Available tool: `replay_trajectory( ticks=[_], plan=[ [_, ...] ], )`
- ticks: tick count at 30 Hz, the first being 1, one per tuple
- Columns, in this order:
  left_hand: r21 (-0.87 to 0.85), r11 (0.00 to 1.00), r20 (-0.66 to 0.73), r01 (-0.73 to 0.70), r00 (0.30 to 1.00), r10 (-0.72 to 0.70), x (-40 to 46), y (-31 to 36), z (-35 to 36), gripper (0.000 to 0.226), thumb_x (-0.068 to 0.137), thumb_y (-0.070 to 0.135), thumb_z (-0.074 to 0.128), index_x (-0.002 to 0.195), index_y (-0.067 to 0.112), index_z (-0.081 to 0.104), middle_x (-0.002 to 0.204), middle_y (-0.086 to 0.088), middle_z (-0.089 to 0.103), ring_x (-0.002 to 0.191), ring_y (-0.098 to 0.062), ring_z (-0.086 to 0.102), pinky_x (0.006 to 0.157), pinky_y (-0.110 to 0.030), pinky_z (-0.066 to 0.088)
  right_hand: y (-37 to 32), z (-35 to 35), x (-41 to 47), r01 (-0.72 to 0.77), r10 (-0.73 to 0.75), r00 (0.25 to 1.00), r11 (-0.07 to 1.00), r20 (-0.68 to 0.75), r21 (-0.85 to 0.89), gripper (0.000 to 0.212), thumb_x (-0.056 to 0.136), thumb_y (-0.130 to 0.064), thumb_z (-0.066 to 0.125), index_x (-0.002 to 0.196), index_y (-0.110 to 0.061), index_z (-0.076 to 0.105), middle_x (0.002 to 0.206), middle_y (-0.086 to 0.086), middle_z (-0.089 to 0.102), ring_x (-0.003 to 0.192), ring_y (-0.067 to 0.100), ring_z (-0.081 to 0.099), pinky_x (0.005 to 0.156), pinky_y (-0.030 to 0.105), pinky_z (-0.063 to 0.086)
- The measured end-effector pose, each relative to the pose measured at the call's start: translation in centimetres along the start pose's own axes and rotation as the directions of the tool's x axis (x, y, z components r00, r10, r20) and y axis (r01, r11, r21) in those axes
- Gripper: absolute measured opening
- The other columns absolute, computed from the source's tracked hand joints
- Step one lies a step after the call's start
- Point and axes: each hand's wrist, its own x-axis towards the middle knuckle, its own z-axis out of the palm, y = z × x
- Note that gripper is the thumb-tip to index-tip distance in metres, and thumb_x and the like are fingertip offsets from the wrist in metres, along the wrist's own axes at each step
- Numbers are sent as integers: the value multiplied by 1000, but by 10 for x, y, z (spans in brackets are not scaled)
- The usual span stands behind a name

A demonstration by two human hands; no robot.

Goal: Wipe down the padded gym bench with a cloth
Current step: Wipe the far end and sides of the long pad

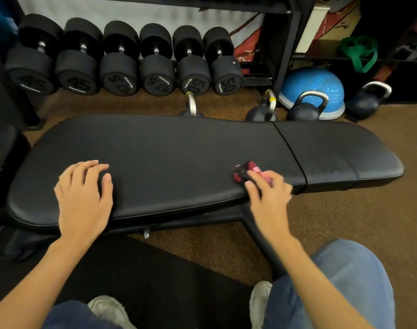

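Note:
A black padded gym bench [179, 153] lies across the view, with a seam near its right end. My left hand [84, 195] rests on the pad's left part near the front edge, fingers spread and relaxed. My right hand [267, 198] holds a small bunched red, pink and black cloth [244, 170] against the pad, just left of the seam, close to the front edge. Its fingers curl over the cloth and hide part of it.
A rack of black dumbbells [122, 62] stands behind the bench. Several kettlebells [305, 108] and a blue half ball [314, 84] sit on the brown floor at the back right. A dark mat [155, 269] and my shoes lie below the bench.

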Motion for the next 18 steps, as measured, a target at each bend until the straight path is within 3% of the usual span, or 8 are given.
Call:
replay_trajectory(
  ticks=[3,5,7,10,15,18],
  plan=[
    [-9,1000,-5,4,1000,-4,3,-2,0,24,97,18,52,118,10,60,127,-9,55,128,-27,35,102,-50,30,-39,6,-17,283,-307,932,948,193,143,36,97,-43,44,127,-31,60,129,-5,47,109,21,41,92,30,30],
    [6,1000,2,-7,1000,7,4,-4,-1,24,97,17,52,118,9,60,126,-10,56,127,-29,36,101,-51,31,-50,-2,-13,287,-360,897,915,255,282,37,97,-42,44,130,-32,58,128,-13,43,111,15,36,99,30,31],
    [24,1000,17,-14,1000,13,5,-5,-1,25,97,18,52,118,8,59,125,-11,57,125,-31,37,99,-52,32,-42,-16,9,275,-330,929,918,166,287,36,96,-43,46,127,-34,61,122,-14,45,107,15,38,99,30,29],
    [44,999,25,5,1000,-6,6,-3,-1,26,97,20,51,119,7,58,125,-12,57,123,-32,38,97,-52,34,-9,-43,63,186,-196,975,978,104,98,29,98,-33,53,126,-35,62,124,-6,50,111,26,40,93,32,23],
    [91,996,40,13,999,-17,3,-4,0,28,98,22,50,119,5,57,122,-15,58,121,-34,41,93,-53,37,53,-52,125,97,-51,947,986,316,-133,28,100,-40,47,124,-45,58,133,-4,51,127,29,38,101,50,24],
    [99,995,53,16,998,-21,4,-3,1,27,98,22,50,118,5,57,122,-15,58,121,-35,40,93,-54,37,64,-42,121,137,-86,930,983,356,-120,30,97,-47,49,124,-41,61,134,-7,50,128,25,38,102,45,23]
  ],
)
